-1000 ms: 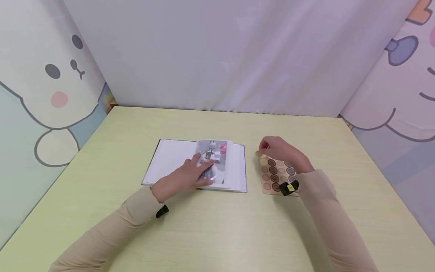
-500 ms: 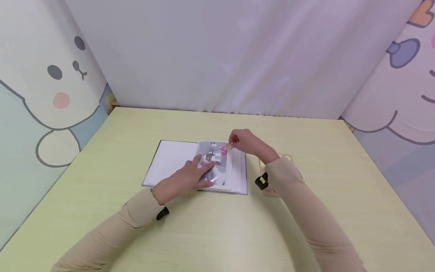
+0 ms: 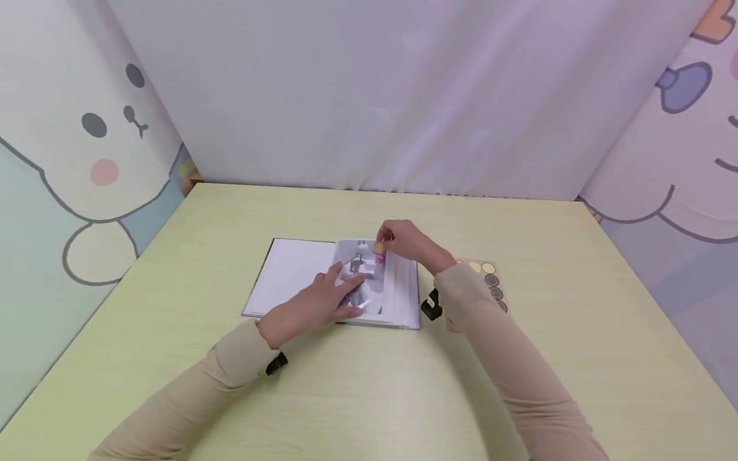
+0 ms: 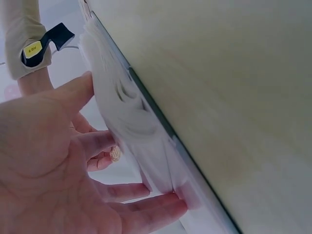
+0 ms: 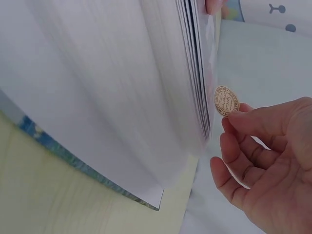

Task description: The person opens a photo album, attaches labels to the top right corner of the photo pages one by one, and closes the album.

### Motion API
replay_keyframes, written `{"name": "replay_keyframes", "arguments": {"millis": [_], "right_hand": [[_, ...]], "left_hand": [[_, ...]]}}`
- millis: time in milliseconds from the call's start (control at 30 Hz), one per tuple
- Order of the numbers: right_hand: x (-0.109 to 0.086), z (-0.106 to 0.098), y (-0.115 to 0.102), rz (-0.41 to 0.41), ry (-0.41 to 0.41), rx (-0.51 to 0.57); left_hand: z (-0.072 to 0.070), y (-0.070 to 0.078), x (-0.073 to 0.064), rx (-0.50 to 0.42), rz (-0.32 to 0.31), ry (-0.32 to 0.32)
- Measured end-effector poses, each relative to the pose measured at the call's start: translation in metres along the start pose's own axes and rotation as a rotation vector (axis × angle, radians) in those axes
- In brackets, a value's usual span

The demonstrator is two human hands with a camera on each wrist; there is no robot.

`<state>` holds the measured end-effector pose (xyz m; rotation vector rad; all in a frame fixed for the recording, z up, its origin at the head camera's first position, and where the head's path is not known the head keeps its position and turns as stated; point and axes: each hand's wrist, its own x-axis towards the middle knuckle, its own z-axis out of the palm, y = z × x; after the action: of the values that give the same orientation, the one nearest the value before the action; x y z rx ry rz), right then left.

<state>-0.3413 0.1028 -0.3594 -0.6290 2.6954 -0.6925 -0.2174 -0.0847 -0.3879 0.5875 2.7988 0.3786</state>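
Observation:
A photo album [image 3: 294, 272] lies open on the table, its right-hand page showing a grey picture [image 3: 371, 291] with a pink patch near the top. My left hand [image 3: 314, 298] rests on that page, fingers spread and straight. Between thumb and forefinger my right hand [image 3: 406, 240] pinches a round kraft-brown sticker [image 5: 227, 101] with printed lettering. In the head view the sticker overlaps the pink patch at the page's upper right. The right wrist view shows it close over the page, beside the stacked page edges [image 5: 195, 63].
A brown sheet of round stickers [image 3: 490, 272] lies right of the album, partly hidden under the right sleeve [image 3: 467, 294]. The pale wooden table [image 3: 357, 397] stretches around both. A white curtain [image 3: 357, 96] hangs behind its far edge.
My right hand has lifted a sticker from the sheet and carried it left to the album page's upper right. The left hand has stayed on the page.

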Motion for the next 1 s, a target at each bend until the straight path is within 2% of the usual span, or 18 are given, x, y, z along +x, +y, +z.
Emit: {"name": "replay_keyframes", "arguments": {"millis": [233,1000], "right_hand": [[0.0029,0.0050,0.0028,0.021,-0.001,0.020],[0.0084,0.0067,0.0040,0.068,0.018,0.019]], "left_hand": [[0.0037,-0.0022,0.0012,0.004,0.011,0.001],[-0.0007,-0.0022,-0.0014,-0.004,0.030,0.008]]}}
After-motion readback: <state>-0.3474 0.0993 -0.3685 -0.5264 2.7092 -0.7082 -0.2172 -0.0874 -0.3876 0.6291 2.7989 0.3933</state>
